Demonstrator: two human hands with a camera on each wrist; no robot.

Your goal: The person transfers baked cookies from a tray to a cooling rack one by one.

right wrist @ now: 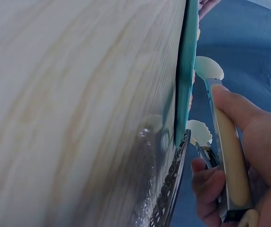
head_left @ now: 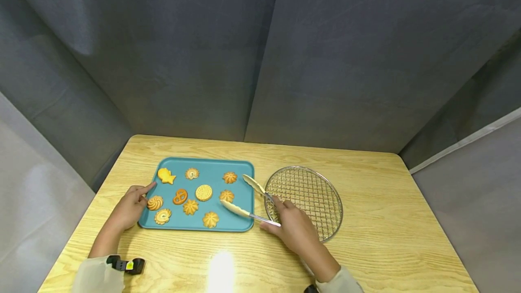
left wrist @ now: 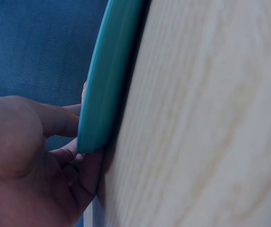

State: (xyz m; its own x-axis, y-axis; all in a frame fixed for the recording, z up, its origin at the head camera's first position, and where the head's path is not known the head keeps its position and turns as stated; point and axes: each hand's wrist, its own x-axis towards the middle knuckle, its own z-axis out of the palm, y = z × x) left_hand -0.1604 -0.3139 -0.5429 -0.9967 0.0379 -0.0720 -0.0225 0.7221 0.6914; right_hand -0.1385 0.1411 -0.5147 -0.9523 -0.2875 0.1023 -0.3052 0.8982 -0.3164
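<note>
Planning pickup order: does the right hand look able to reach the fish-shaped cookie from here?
Probably not without moving: the right hand holds tongs over the teal tray, but the round cookie lies between them and the fish-shaped cookie.

Left grip (head_left: 129,208) pinches, right grip (head_left: 296,228) curls, both forearms (head_left: 107,240) slanting inward.

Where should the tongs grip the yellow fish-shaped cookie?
Probably across the fish-shaped cookie just ahead of its tail, tongs coming from the right: it lies flat, narrows there and points its tail right, with its head toward the left edge of the blue tray.
</note>
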